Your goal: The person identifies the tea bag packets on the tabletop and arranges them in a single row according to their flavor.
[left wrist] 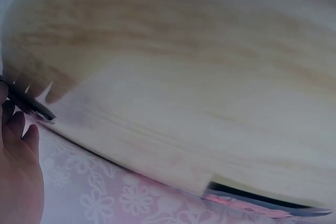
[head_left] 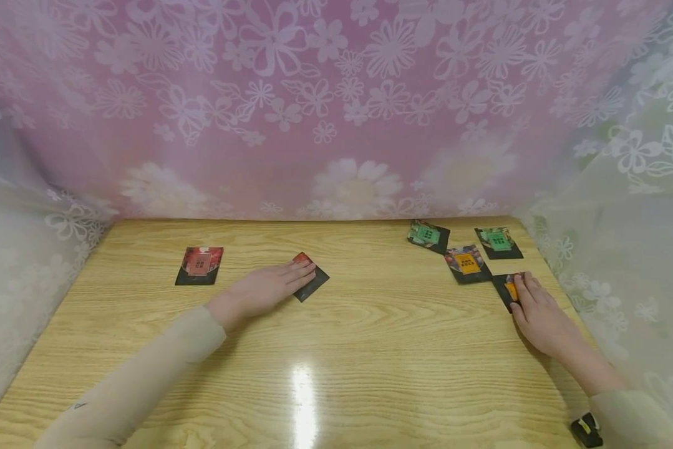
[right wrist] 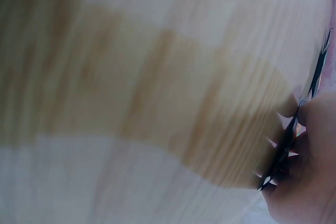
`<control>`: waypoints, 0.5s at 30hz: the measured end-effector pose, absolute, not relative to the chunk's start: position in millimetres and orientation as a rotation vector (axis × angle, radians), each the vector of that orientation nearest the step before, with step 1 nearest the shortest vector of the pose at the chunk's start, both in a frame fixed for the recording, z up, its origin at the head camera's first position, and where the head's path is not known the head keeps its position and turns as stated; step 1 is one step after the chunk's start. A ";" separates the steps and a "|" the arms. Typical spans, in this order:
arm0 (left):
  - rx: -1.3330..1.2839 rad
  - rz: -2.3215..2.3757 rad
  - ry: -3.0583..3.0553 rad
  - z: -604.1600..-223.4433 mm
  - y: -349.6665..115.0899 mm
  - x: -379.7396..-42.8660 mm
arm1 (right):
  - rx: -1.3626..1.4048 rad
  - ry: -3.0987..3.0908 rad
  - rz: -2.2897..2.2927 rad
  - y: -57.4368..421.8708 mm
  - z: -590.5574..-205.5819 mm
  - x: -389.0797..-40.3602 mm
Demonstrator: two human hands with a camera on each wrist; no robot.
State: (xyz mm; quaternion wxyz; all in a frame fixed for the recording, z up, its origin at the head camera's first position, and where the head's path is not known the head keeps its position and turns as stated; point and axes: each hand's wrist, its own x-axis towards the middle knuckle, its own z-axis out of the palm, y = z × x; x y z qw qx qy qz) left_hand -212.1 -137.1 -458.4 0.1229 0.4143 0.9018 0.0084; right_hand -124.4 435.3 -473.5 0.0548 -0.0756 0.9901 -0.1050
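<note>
My left hand (head_left: 266, 290) lies with fingers outstretched across a black packet with a red top (head_left: 312, 287), partly covering it. The packet lies turned at an angle on the table, and its dark edge also shows by the fingers in the left wrist view. On the right, my right hand (head_left: 546, 318) rests its fingers over a black packet with an orange label (head_left: 503, 290), its thumb by the near edge. Much of that packet is hidden under the fingers. Just beyond it lies another orange-labelled packet (head_left: 468, 265).
Left of my left hand lies a red-labelled packet (head_left: 199, 266). Two green-labelled packets (head_left: 428, 235) lie toward the back right, one of them nearer the right edge. A floral curtain (head_left: 336, 125) hangs behind and beside the wooden table (head_left: 370, 374).
</note>
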 end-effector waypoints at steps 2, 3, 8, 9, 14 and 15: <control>1.237 0.010 2.645 -458.2 -139.7 -212.1 | -0.224 2.999 -0.309 434.1 -471.7 -124.2; 1.249 -0.003 2.653 -458.0 -140.5 -211.9 | -0.220 2.994 -0.304 433.5 -470.6 -124.1; 1.350 -0.072 2.726 -455.1 -137.9 -208.5 | -0.226 2.993 -0.308 433.0 -470.6 -124.4; 1.339 -0.078 2.742 -454.3 -135.2 -206.9 | -0.228 2.994 -0.311 433.2 -471.1 -124.5; 1.204 -0.109 2.791 -452.7 -116.2 -200.1 | -0.225 2.990 -0.314 433.5 -472.4 -124.6; 1.188 -0.112 2.805 -453.1 -112.7 -199.4 | -0.223 2.989 -0.314 433.5 -472.6 -124.7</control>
